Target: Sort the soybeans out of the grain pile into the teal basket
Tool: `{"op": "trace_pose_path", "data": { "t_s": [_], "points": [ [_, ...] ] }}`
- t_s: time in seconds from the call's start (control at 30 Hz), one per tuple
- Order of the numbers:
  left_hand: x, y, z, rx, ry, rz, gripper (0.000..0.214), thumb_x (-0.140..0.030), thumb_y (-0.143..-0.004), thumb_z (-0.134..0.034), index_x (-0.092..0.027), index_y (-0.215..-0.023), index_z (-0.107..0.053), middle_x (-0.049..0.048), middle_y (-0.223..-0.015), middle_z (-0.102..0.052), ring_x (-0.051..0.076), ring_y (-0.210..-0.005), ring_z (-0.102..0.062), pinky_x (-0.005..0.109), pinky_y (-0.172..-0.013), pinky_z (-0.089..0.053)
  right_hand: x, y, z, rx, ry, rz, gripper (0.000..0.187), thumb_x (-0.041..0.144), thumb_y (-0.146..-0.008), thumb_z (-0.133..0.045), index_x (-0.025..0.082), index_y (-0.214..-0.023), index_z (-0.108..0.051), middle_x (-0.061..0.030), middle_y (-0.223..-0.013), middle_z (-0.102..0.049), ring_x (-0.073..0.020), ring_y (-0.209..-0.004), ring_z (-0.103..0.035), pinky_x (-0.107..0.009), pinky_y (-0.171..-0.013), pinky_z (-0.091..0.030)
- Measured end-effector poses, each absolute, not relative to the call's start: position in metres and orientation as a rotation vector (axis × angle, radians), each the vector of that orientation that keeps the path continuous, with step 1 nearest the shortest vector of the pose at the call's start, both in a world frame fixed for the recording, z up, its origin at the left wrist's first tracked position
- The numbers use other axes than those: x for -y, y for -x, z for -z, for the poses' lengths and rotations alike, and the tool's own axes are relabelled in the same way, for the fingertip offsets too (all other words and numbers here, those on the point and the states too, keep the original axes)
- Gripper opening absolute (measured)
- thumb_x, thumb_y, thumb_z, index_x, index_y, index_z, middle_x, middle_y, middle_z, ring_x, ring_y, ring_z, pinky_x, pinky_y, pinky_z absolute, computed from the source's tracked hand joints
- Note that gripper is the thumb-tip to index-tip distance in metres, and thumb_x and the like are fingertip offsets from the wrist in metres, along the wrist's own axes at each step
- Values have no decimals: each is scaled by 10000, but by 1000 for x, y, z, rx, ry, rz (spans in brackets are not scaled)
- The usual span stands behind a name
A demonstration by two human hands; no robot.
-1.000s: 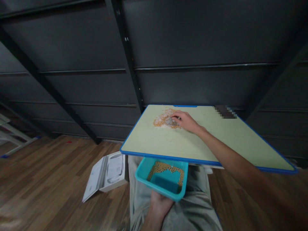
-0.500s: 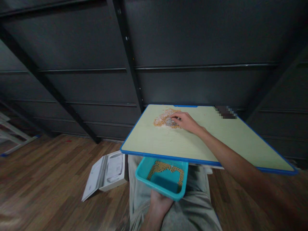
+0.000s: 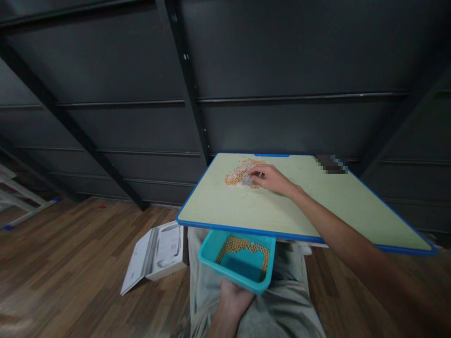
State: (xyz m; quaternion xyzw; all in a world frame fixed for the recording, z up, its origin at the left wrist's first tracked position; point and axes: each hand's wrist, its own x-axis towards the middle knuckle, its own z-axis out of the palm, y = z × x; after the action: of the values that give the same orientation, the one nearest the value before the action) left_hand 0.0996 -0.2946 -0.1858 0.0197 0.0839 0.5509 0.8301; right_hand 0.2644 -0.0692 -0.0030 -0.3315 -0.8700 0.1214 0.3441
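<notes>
Wholly inside tabletop edges (image 3: 225,228), right fingers (image 3: 260,167), beads (image 3: 232,180)

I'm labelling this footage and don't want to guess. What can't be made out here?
All in the head view:
- Left hand: most fingers hidden by the turquoise tray.
- Right hand: detail too small to tell whether it grips the greyish material or only touches it.
- Tray's far rim: covered by the tabletop.
- Dark object, far right corner: masked by pixelation.
- Right elbow: cut off by the picture's edge.
</notes>
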Motion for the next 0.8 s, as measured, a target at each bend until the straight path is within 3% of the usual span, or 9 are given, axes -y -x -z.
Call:
{"op": "trace_pose_path", "data": {
  "t_s": [0.43,0.6,0.8],
  "points": [
    [294,-98,192,-166,-36,-1171,372,-286,-928,-384,-215,-972,-747,84,-1021,-765,239,-974,-685,526,-1080,-363,69,-262,4,2244,874,-429,274,142,-866,-555,242,-1066,-712,-30,-1085,-719,-189,-966,-648,-333,-856,-495],
    [295,-97,179,-190,-50,-1204,391,-326,-941,-346,-289,-1118,-693,26,-973,-776,231,-956,-684,494,-1068,-381,71,-261,4,2257,839,-446,258,164,-878,-550,240,-1065,-711,-30,-1063,-722,-179,-955,-648,-322,-850,-492],
    [296,-96,181,-156,-83,-1221,416,-422,-922,-367,-309,-1234,-618,44,-1055,-759,264,-1082,-643,486,-1071,-370,72,-259,5,2253,834,-466,247,179,-876,-568,241,-1069,-709,-30,-1064,-721,-179,-951,-646,-322,-853,-489]
  ]
}}
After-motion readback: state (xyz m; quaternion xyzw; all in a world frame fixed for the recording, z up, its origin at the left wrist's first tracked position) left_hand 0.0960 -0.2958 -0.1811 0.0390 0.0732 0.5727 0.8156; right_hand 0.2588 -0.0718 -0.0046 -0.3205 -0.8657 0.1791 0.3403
